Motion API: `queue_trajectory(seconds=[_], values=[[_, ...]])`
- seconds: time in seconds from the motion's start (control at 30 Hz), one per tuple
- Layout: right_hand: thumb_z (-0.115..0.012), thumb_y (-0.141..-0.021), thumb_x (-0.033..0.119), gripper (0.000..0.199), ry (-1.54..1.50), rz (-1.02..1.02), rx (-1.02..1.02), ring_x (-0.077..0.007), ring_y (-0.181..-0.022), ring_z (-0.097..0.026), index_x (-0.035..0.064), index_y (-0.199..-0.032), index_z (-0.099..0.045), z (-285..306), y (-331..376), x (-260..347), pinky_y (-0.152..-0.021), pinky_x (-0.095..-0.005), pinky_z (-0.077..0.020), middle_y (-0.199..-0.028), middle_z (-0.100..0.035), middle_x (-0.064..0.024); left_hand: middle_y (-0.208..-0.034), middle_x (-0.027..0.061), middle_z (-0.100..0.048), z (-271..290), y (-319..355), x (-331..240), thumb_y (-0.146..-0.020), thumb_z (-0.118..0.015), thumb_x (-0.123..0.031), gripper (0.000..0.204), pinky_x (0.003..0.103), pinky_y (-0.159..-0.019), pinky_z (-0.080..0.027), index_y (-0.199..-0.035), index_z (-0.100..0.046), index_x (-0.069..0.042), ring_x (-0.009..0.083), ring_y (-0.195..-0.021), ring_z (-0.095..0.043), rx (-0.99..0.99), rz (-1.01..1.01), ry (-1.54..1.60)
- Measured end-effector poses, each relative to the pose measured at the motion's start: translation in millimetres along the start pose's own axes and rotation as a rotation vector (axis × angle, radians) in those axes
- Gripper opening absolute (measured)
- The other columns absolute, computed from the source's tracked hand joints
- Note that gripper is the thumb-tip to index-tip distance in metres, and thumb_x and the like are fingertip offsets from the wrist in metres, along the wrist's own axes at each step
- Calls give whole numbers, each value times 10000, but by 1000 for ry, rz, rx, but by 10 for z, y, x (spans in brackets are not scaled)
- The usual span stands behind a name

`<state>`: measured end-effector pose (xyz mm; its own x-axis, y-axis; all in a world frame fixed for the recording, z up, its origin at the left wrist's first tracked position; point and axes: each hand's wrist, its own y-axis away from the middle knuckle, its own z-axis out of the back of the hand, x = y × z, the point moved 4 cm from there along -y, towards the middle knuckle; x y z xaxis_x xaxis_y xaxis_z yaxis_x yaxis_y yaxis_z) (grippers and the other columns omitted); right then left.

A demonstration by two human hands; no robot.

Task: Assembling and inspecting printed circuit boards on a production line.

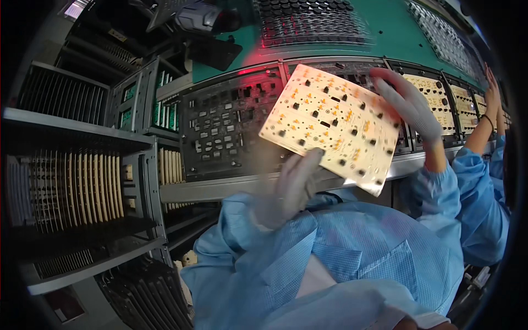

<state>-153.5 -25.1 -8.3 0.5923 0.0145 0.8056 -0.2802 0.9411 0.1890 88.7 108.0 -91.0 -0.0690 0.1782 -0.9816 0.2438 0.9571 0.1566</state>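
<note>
A pale cream circuit board (335, 132) with small black parts and orange marks is held up at a slant over the front rail of the bench. My gloved left hand (297, 181) grips its lower left edge, one digit lying over the face; the hand is smeared by motion. At the board's upper right edge is my gloved right hand (410, 104), its visible fingers stretched and apart; whether they touch the board is hard to tell. Left of the board lies a black fixture (220, 148) with many shaped recesses, partly lit red. Another dark fixture is partly hidden behind the board.
Clear trays of black round parts (313, 22) stand on the green bench top (385, 27). A grey and black device (198, 19) sits at the back left. Racks of upright boards (82, 187) fill the left side. A co-worker's hands (489, 104) are at the far right, beside more cream boards (426, 88).
</note>
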Motion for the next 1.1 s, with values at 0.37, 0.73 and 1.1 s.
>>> queue_trajectory(seconds=[0.37, 0.73, 1.1], values=[[-695, -702, 174, 688, 778, 547, -92, -323, -1268, -496, 138, -1370, -536, -285, 667, -305, -1101, -473, -368, -1368, -543, -102, -1351, 77, -521, -1015, -461, 121, -1053, -412, -382, 487, 357, -1060, -421, -1402, -432, -44, 175, -1244, -515, 87, -110, 757], [-689, -830, 286, 556, 573, 508, -13, -385, -1251, -510, 76, -1330, -566, -247, 455, -612, -1049, -449, -410, -1367, -549, -161, -1232, 144, -622, -395, -400, -425, -890, -633, -287, 425, 433, -1030, -440, -1234, -608, -40, 311, -1183, -575, 302, -307, -797], [-684, -862, 206, 467, 639, 496, -212, -351, -1284, -490, 61, -1297, -593, 163, 63, -867, -1062, -414, -397, -1416, -504, -162, -1108, 64, -617, 31, -448, -433, -802, -707, -199, 233, 518, -1120, -307, -991, -650, -76, 301, -1251, -509, 388, -549, -1453]])
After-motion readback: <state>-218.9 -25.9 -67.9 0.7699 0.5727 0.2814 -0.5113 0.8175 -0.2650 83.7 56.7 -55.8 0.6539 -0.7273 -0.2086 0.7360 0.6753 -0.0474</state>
